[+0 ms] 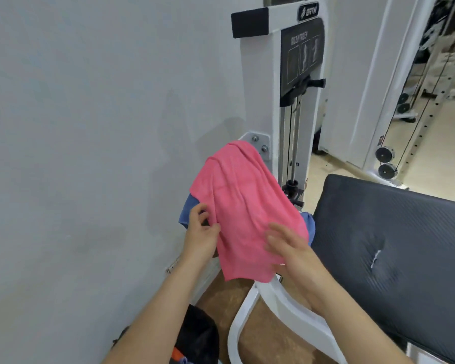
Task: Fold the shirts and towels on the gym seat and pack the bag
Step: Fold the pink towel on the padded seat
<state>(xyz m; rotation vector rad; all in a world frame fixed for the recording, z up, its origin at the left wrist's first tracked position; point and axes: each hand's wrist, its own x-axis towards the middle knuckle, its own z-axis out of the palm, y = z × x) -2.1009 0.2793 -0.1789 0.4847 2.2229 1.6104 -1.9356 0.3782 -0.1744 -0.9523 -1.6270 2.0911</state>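
A pink towel point(243, 206) lies draped over a pile in the middle of the view, hiding most of what is under it. Blue cloth point(188, 210) pokes out at its left edge and again at its right side point(308, 224). My left hand point(201, 232) pinches the towel's left edge with curled fingers. My right hand point(286, 248) lies flat on the towel's lower right part, fingers straight and blurred. A black bag point(199, 337) with an orange detail sits on the floor below my left forearm.
A black padded gym seat point(394, 253) fills the right side, on a white curved frame point(260, 311). A white weight-stack tower point(289, 88) stands behind the towel. A grey wall point(90, 153) takes up the left. Cable pulleys point(385, 161) stand at the far right.
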